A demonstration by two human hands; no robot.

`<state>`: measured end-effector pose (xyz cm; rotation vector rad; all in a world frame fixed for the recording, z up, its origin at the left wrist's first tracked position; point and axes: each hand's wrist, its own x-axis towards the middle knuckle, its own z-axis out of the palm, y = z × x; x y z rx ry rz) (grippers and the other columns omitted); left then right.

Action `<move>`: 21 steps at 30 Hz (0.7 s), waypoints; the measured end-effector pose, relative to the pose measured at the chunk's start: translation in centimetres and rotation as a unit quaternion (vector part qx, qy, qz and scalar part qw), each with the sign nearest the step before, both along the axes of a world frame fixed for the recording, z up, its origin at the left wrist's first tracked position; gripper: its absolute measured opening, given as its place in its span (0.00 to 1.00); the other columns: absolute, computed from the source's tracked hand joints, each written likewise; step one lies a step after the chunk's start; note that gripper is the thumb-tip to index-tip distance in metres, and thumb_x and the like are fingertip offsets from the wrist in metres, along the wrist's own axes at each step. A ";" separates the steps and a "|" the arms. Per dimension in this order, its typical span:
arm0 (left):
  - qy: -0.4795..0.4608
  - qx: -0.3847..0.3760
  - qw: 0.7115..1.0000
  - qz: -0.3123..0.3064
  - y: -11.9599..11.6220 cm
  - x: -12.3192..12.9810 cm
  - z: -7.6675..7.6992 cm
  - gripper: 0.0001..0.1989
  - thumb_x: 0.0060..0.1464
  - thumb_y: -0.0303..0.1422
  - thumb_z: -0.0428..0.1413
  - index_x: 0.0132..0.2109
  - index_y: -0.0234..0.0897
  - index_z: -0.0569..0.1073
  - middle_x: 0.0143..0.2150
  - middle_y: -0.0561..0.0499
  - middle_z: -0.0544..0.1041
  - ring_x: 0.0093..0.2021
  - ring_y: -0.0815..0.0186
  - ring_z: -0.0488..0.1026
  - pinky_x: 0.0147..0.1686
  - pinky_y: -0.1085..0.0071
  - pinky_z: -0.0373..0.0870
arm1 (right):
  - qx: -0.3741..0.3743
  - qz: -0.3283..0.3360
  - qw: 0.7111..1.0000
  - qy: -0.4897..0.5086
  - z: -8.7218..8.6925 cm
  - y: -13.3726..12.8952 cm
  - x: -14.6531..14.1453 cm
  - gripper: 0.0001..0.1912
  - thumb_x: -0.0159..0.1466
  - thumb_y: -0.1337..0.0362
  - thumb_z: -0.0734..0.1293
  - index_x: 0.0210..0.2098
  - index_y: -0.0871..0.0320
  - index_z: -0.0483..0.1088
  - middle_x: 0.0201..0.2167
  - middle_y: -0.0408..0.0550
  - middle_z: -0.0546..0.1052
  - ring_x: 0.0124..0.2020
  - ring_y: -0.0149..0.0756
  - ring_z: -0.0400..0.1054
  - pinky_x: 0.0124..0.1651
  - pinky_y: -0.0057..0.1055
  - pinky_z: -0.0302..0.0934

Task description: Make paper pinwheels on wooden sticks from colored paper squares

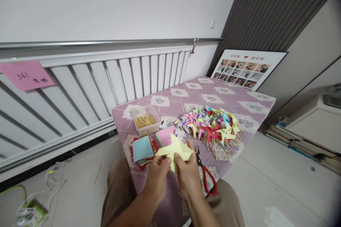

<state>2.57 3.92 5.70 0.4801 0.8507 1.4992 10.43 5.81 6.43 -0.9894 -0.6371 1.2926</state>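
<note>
A pale yellow paper pinwheel is held up over the near end of the table, its blades folded in toward the middle. My left hand pinches its lower left side between thumb and fingers. With the thumb pressed near the centre and fingers behind, my right hand grips it too. Red-handled scissors lie just right of my right hand. Close to my left hand sits a stack of coloured paper squares, blue on top. Behind the pinwheel, a pink-topped paper stack is partly covered.
A clear plastic box holds many thin wooden sticks. Finished pinwheels on sticks lie heaped at the right on the purple patterned tablecloth. A white radiator runs along the table's far side. A photo board leans at the back.
</note>
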 end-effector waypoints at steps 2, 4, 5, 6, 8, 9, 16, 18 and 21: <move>-0.008 -0.002 1.000 0.015 0.3 0.6 0.4 0.17 0.42 0.37 0.66 0.39 0.33 0.77 0.38 0.45 0.79 0.36 0.65 0.74 0.41 0.69 0.67 | 0.002 -0.004 1.000 0.003 0.0 -0.2 -0.3 0.47 0.55 0.63 0.73 0.67 0.49 0.45 0.45 0.47 0.79 0.38 0.35 0.75 0.40 0.29 0.70; -0.012 -0.008 1.000 0.016 0.6 0.8 0.7 0.16 0.42 0.37 0.66 0.38 0.33 0.77 0.37 0.45 0.80 0.36 0.63 0.75 0.41 0.68 0.68 | 0.001 -0.005 1.000 0.002 0.0 -0.4 -0.5 0.47 0.56 0.63 0.73 0.68 0.51 0.44 0.45 0.47 0.79 0.38 0.35 0.76 0.40 0.28 0.70; -0.012 -0.011 1.000 0.016 0.7 0.8 0.8 0.16 0.42 0.37 0.66 0.38 0.33 0.77 0.36 0.45 0.80 0.35 0.63 0.76 0.40 0.68 0.68 | 0.000 -0.005 1.000 -0.002 0.0 -0.4 -0.5 0.47 0.56 0.63 0.73 0.67 0.51 0.45 0.44 0.47 0.79 0.38 0.35 0.76 0.40 0.28 0.70; -0.009 -0.016 1.000 0.018 0.7 0.8 0.8 0.16 0.41 0.37 0.66 0.38 0.32 0.77 0.35 0.45 0.81 0.34 0.63 0.76 0.39 0.68 0.68 | -0.001 -0.005 1.000 -0.005 0.0 -0.4 -0.5 0.47 0.56 0.63 0.73 0.67 0.51 0.45 0.43 0.47 0.80 0.38 0.35 0.76 0.40 0.29 0.70; 0.002 -0.028 0.999 0.023 0.7 0.8 1.0 0.15 0.41 0.37 0.66 0.36 0.32 0.78 0.34 0.45 0.81 0.32 0.63 0.75 0.37 0.69 0.68 | -0.001 -0.006 1.000 -0.013 0.0 -0.5 -0.5 0.46 0.56 0.63 0.72 0.67 0.51 0.45 0.42 0.46 0.80 0.37 0.36 0.76 0.40 0.29 0.70; 0.008 -0.031 0.999 0.025 0.6 0.8 1.2 0.15 0.41 0.37 0.66 0.35 0.31 0.78 0.33 0.45 0.81 0.32 0.64 0.75 0.37 0.69 0.68 | 0.000 -0.006 1.000 -0.015 0.0 -0.5 -0.5 0.46 0.56 0.63 0.73 0.67 0.51 0.45 0.42 0.46 0.80 0.37 0.36 0.76 0.40 0.29 0.70; 0.048 -0.044 0.998 0.025 0.6 0.6 1.3 0.17 0.39 0.39 0.66 0.34 0.30 0.79 0.33 0.44 0.81 0.32 0.63 0.75 0.37 0.69 0.69 | 0.007 -0.003 1.000 -0.024 0.3 -0.7 -0.5 0.46 0.55 0.63 0.73 0.67 0.52 0.46 0.41 0.46 0.81 0.37 0.37 0.76 0.40 0.30 0.70; 0.064 -0.042 0.997 0.023 0.8 0.5 0.8 0.16 0.40 0.39 0.66 0.35 0.30 0.79 0.34 0.44 0.81 0.33 0.63 0.75 0.38 0.69 0.69 | 0.006 -0.006 1.000 -0.024 0.2 -0.7 -0.6 0.47 0.55 0.63 0.73 0.67 0.53 0.47 0.40 0.45 0.81 0.37 0.37 0.76 0.40 0.29 0.70; 0.079 -0.048 0.996 0.022 1.0 0.5 0.3 0.15 0.42 0.38 0.64 0.35 0.31 0.78 0.34 0.44 0.81 0.33 0.63 0.75 0.36 0.69 0.69 | 0.000 -0.001 1.000 -0.015 0.2 -0.8 -0.6 0.47 0.55 0.62 0.73 0.67 0.54 0.46 0.39 0.46 0.81 0.37 0.37 0.76 0.39 0.29 0.70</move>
